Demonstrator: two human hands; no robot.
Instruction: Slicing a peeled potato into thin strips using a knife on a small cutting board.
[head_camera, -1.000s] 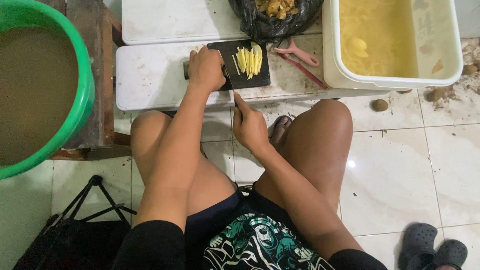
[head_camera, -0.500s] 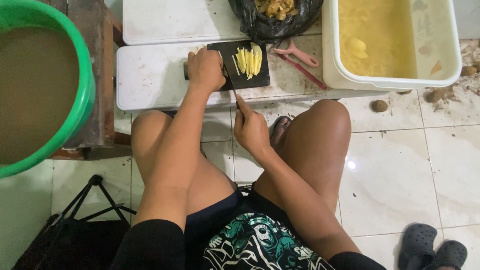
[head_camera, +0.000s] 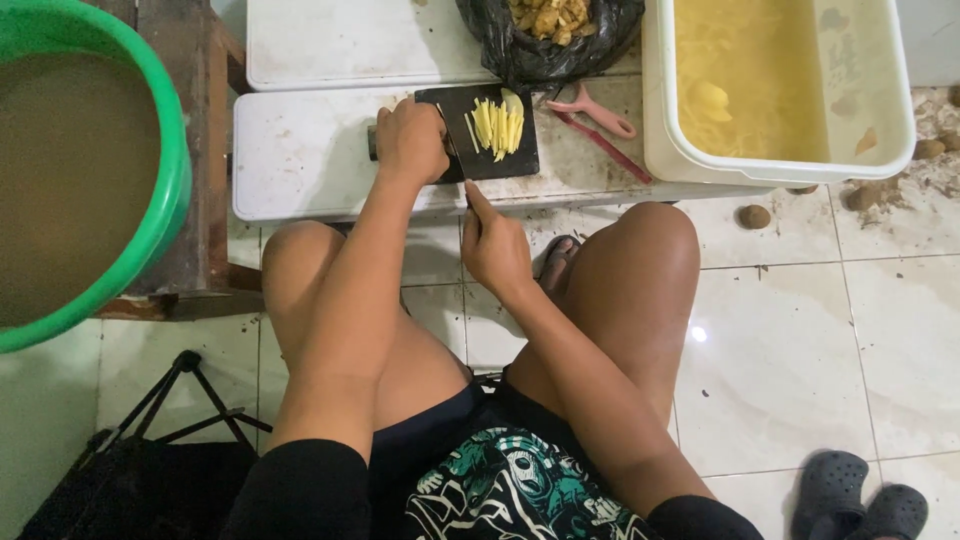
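Knife (head_camera: 462, 150): I see its blade lying across the black cutting board (head_camera: 480, 160), on the low white table (head_camera: 300, 150) in front of my knees. My right hand (head_camera: 495, 245) has its fingers wrapped shut around the handle. My left hand (head_camera: 410, 140) presses curled fingers down at the board's left edge; what lies under them, I cannot tell. Yellow cut strips (head_camera: 498, 125): just right of the blade. Pink peeler (head_camera: 595, 108): beside the board. White tub (head_camera: 780, 90): far right. Green basin (head_camera: 90, 170): far left.
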